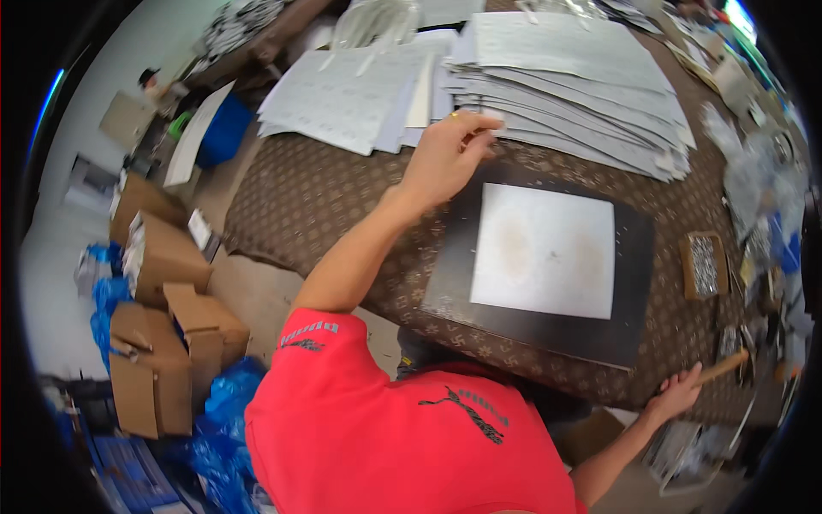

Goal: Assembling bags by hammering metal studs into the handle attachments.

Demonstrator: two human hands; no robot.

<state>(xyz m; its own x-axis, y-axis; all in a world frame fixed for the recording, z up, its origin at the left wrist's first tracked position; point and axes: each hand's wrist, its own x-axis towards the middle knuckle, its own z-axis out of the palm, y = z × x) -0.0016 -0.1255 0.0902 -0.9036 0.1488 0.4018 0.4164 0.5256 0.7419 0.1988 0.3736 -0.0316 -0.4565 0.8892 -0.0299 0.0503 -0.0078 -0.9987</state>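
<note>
My left hand (448,156) reaches over the table, thumb and fingers pinched together at the near edge of the stacked white paper sheets (565,94). A small pale patch shows at its fingertips, too blurred to tell whether it is held. Below that hand, a white square pad (544,250) with brownish smudges lies on a black board (454,283). At the table's right front edge, my right hand (676,394) is closed round the wooden handle of a hammer (723,367). The hammer's head is hard to make out among the clutter.
A small box of shiny metal pieces (705,265) sits right of the board. Flat white sheets (347,94) with a bundle of white cords (381,21) lie at the back. Clear plastic bags (753,184) crowd the right edge. Cardboard boxes (150,368) stand on the floor at left.
</note>
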